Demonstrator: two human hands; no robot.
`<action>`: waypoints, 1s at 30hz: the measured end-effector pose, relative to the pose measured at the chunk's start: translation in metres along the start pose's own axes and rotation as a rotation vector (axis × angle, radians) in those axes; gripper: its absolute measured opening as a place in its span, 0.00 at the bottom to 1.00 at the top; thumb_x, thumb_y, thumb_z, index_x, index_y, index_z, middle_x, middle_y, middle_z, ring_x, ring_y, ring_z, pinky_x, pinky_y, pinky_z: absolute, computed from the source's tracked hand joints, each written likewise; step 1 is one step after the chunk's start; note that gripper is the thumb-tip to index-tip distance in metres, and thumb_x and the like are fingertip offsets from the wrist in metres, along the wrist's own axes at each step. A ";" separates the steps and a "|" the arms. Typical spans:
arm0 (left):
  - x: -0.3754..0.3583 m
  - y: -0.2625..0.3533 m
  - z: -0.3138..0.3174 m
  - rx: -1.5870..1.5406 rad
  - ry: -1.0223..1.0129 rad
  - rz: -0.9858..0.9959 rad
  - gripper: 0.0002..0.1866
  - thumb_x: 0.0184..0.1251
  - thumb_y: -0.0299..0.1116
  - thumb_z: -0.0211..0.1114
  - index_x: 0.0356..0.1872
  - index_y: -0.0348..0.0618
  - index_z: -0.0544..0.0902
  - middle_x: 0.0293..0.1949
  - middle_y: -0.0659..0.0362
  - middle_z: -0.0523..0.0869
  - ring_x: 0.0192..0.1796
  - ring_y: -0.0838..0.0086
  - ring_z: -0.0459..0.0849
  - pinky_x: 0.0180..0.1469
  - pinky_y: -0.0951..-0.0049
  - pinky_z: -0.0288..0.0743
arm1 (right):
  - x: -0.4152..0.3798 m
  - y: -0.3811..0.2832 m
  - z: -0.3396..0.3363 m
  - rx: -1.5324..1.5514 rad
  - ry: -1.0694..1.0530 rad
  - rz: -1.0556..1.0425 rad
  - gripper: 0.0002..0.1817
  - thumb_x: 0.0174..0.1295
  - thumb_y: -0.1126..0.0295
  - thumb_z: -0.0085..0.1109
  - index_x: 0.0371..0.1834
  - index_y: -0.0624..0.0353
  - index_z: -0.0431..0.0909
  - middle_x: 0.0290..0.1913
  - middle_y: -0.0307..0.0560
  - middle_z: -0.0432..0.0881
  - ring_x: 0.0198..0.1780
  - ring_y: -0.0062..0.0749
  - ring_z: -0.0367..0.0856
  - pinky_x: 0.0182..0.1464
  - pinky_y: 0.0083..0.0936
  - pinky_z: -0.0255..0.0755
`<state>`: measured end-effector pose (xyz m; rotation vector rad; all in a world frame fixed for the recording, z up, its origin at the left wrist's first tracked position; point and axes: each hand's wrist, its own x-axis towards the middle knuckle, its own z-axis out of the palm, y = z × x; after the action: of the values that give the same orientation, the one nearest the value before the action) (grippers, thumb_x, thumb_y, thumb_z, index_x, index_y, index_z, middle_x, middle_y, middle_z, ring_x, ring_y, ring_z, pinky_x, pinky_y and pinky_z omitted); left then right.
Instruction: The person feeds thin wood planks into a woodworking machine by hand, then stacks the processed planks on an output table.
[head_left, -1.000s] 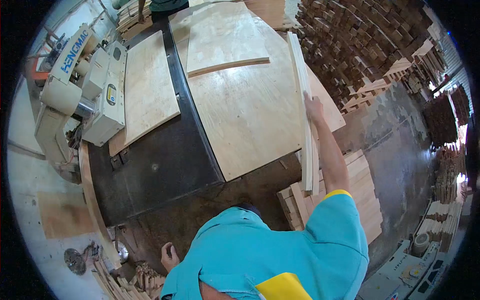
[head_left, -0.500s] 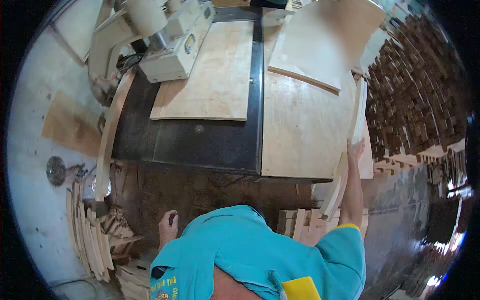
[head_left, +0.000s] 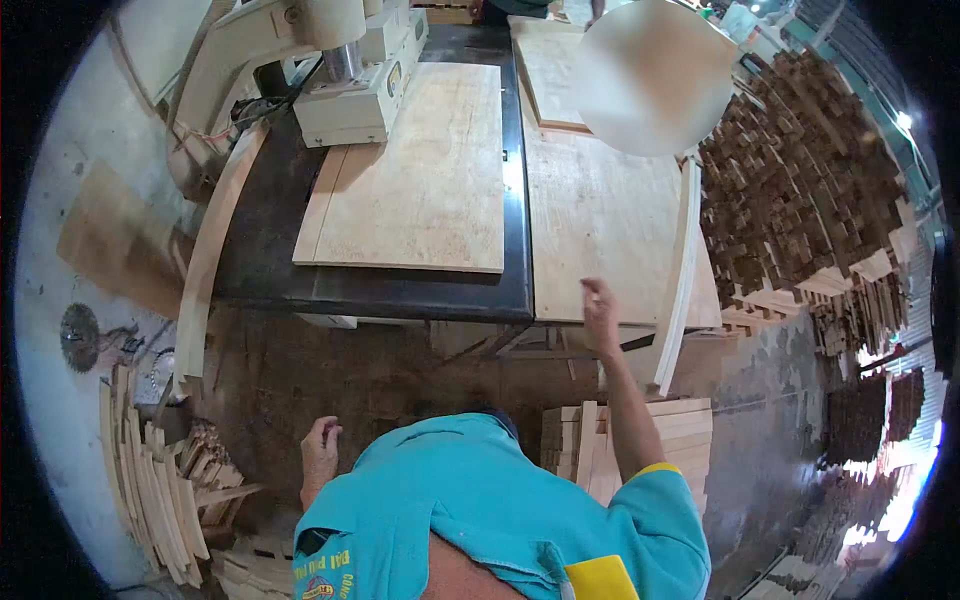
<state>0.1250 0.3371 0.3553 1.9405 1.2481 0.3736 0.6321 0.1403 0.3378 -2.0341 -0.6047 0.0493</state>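
Observation:
My right hand [head_left: 600, 308] is over the front edge of the light plywood top [head_left: 610, 230], its fingers loosely bent and apart, holding nothing. To its right, a long pale strip bundle [head_left: 682, 270] lies along the plywood's right side, its near end jutting past the front edge. My left hand [head_left: 321, 440] hangs low at my left side, fingers loosely curled but apart, with nothing seen in it. A wide pale board [head_left: 415, 180] lies flat on the black machine table [head_left: 400, 297], beside a narrower strip [head_left: 322, 210].
A cream machine [head_left: 350, 105] stands at the back left of the table. A long curved wooden piece [head_left: 222, 245] runs down the table's left side. Wood stacks stand at lower left [head_left: 150, 480], below the plywood [head_left: 625, 440] and at right [head_left: 800, 180]. Another person is at the back.
My right hand has let go of the strip bundle and moved left. The bundle now rests farther back along the plywood's edge. The view has shifted; my left hand remains low.

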 end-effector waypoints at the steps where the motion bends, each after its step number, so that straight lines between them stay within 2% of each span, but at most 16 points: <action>1: -0.001 -0.003 -0.004 -0.011 -0.005 0.011 0.11 0.68 0.30 0.57 0.47 0.37 0.79 0.37 0.49 0.86 0.43 0.62 0.85 0.45 0.66 0.77 | -0.009 -0.010 0.011 0.006 -0.031 -0.041 0.11 0.65 0.70 0.52 0.44 0.64 0.79 0.38 0.55 0.84 0.43 0.37 0.82 0.47 0.27 0.73; 3: -0.003 -0.007 -0.015 -0.081 -0.091 -0.123 0.11 0.68 0.29 0.56 0.47 0.36 0.79 0.35 0.48 0.86 0.38 0.62 0.86 0.40 0.66 0.78 | -0.027 -0.031 0.031 0.009 -0.051 -0.085 0.12 0.65 0.68 0.52 0.43 0.65 0.79 0.37 0.55 0.84 0.41 0.36 0.82 0.46 0.27 0.73; 6: -0.004 -0.029 -0.024 -0.135 -0.109 -0.039 0.11 0.68 0.30 0.56 0.47 0.35 0.78 0.36 0.47 0.86 0.37 0.63 0.86 0.39 0.67 0.78 | -0.050 -0.060 0.051 0.076 -0.074 -0.068 0.12 0.66 0.67 0.52 0.41 0.64 0.79 0.36 0.54 0.84 0.40 0.36 0.82 0.45 0.28 0.73; 8: -0.005 -0.036 -0.030 -0.122 -0.090 0.012 0.11 0.68 0.29 0.56 0.47 0.35 0.78 0.36 0.47 0.86 0.38 0.63 0.86 0.40 0.67 0.78 | -0.060 -0.066 0.060 0.092 -0.211 0.082 0.12 0.66 0.66 0.51 0.38 0.64 0.80 0.35 0.53 0.84 0.41 0.36 0.83 0.44 0.27 0.73; 9: -0.005 -0.040 -0.032 -0.104 -0.072 0.051 0.11 0.68 0.29 0.57 0.47 0.35 0.78 0.37 0.47 0.86 0.39 0.63 0.86 0.41 0.67 0.78 | -0.066 -0.059 0.069 0.122 -0.199 0.013 0.13 0.67 0.64 0.50 0.41 0.64 0.80 0.37 0.47 0.84 0.41 0.31 0.81 0.46 0.28 0.72; 10: -0.004 -0.046 -0.032 -0.113 -0.068 0.050 0.11 0.68 0.29 0.57 0.47 0.35 0.78 0.37 0.47 0.86 0.39 0.63 0.86 0.41 0.67 0.78 | -0.071 -0.053 0.076 0.116 -0.202 0.005 0.13 0.67 0.64 0.50 0.41 0.64 0.80 0.37 0.47 0.84 0.41 0.31 0.81 0.46 0.28 0.72; 12: 0.001 -0.056 -0.029 -0.132 0.003 0.250 0.10 0.67 0.27 0.57 0.47 0.35 0.78 0.39 0.47 0.85 0.41 0.63 0.86 0.43 0.67 0.77 | -0.080 -0.046 0.085 -0.029 -0.130 -0.010 0.14 0.67 0.64 0.51 0.43 0.64 0.79 0.38 0.50 0.84 0.41 0.34 0.81 0.47 0.28 0.72; 13: 0.003 -0.052 -0.033 -0.143 0.013 0.238 0.10 0.67 0.27 0.57 0.47 0.35 0.78 0.39 0.47 0.85 0.41 0.63 0.86 0.43 0.67 0.77 | -0.085 -0.046 0.087 -0.036 -0.144 -0.021 0.14 0.67 0.64 0.51 0.43 0.64 0.79 0.38 0.50 0.84 0.41 0.34 0.81 0.47 0.28 0.72; 15: 0.007 -0.037 -0.040 -0.175 -0.051 0.285 0.10 0.66 0.26 0.57 0.47 0.35 0.78 0.41 0.47 0.84 0.44 0.61 0.85 0.46 0.67 0.77 | -0.094 -0.047 0.090 -0.108 -0.074 0.001 0.18 0.66 0.61 0.52 0.50 0.64 0.75 0.41 0.57 0.83 0.44 0.45 0.83 0.48 0.34 0.74; 16: 0.011 -0.035 -0.040 -0.183 -0.035 0.267 0.10 0.66 0.26 0.57 0.47 0.35 0.78 0.41 0.47 0.84 0.44 0.61 0.85 0.46 0.67 0.77 | -0.098 -0.049 0.091 -0.111 -0.095 -0.012 0.18 0.66 0.61 0.52 0.50 0.64 0.75 0.41 0.57 0.83 0.44 0.45 0.83 0.48 0.34 0.74; 18: 0.024 -0.033 -0.039 -0.225 -0.060 0.375 0.11 0.65 0.26 0.59 0.47 0.35 0.78 0.42 0.46 0.84 0.45 0.58 0.84 0.48 0.66 0.76 | -0.102 -0.050 0.092 -0.143 -0.023 0.128 0.22 0.65 0.58 0.55 0.54 0.65 0.72 0.41 0.57 0.83 0.44 0.45 0.83 0.49 0.34 0.74; 20: 0.035 -0.024 -0.042 -0.203 -0.047 0.402 0.11 0.64 0.26 0.59 0.46 0.35 0.79 0.43 0.47 0.83 0.45 0.56 0.83 0.48 0.66 0.76 | -0.105 -0.052 0.093 -0.085 -0.037 0.119 0.25 0.64 0.57 0.56 0.56 0.66 0.71 0.42 0.58 0.83 0.45 0.45 0.83 0.49 0.35 0.74; 22: 0.042 -0.016 -0.042 -0.179 -0.048 0.439 0.11 0.63 0.26 0.60 0.46 0.35 0.79 0.43 0.47 0.83 0.46 0.55 0.83 0.49 0.65 0.76 | -0.106 -0.054 0.092 -0.120 -0.089 0.251 0.26 0.64 0.57 0.58 0.57 0.66 0.71 0.47 0.55 0.82 0.49 0.38 0.80 0.52 0.30 0.72; 24: 0.048 -0.009 -0.040 -0.109 -0.039 0.569 0.12 0.62 0.27 0.61 0.46 0.35 0.79 0.43 0.48 0.83 0.47 0.55 0.82 0.50 0.64 0.76 | -0.106 -0.047 0.097 -0.126 -0.083 0.256 0.28 0.63 0.55 0.60 0.58 0.66 0.72 0.48 0.55 0.82 0.50 0.38 0.80 0.54 0.30 0.71; 28: 0.056 -0.002 -0.036 0.013 -0.063 0.654 0.16 0.59 0.29 0.65 0.48 0.37 0.78 0.46 0.48 0.81 0.51 0.55 0.79 0.55 0.61 0.73 | -0.116 -0.049 0.099 -0.086 -0.093 0.264 0.29 0.63 0.52 0.59 0.56 0.68 0.73 0.47 0.55 0.82 0.50 0.37 0.80 0.54 0.30 0.71; 30: 0.063 -0.009 -0.031 0.174 -0.031 0.814 0.20 0.57 0.32 0.67 0.51 0.40 0.76 0.50 0.48 0.79 0.56 0.55 0.76 0.60 0.60 0.69 | -0.117 -0.049 0.098 -0.074 -0.109 0.272 0.29 0.63 0.52 0.58 0.55 0.68 0.73 0.45 0.53 0.82 0.49 0.36 0.80 0.52 0.31 0.71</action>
<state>0.1300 0.4072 0.3585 2.5370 0.4202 0.6463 0.4829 0.1876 0.3023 -2.1848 -0.3975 0.3042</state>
